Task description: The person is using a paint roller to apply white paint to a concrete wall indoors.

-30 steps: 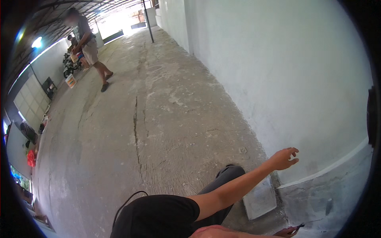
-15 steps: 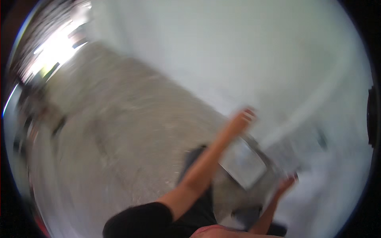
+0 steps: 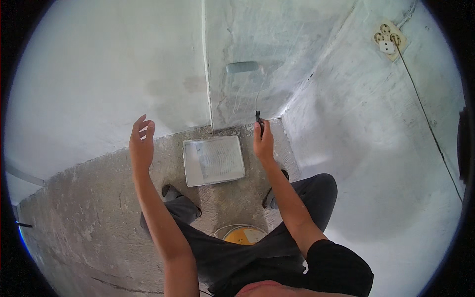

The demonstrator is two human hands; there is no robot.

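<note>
A paint roller is in my right hand [image 3: 263, 137], whose fingers are wrapped round its dark handle. Its pale, cylindrical roller head [image 3: 242, 67] lies against the far wall section [image 3: 277, 29], joined to the handle by a thin wire frame. My left hand [image 3: 142, 140] is raised before the left wall, empty, with its fingers loosely bent and apart. Between and below the hands, a white paint tray [image 3: 213, 161] rests on the floor, its ribbed surface coated with whitish paint.
A yellow bucket [image 3: 245, 234] with a wire handle stands between my legs. At the upper right wall, a socket block [image 3: 388, 40] has a plug in it, and a dark cord [image 3: 425, 119] runs down from it. Rough concrete floor [image 3: 89, 213] spreads to the left.
The view has swung to the right and steadied from a blur. The corner, tray and wall sockets now show sharply. Both arms now reach forward, the right one with the paint roller.
</note>
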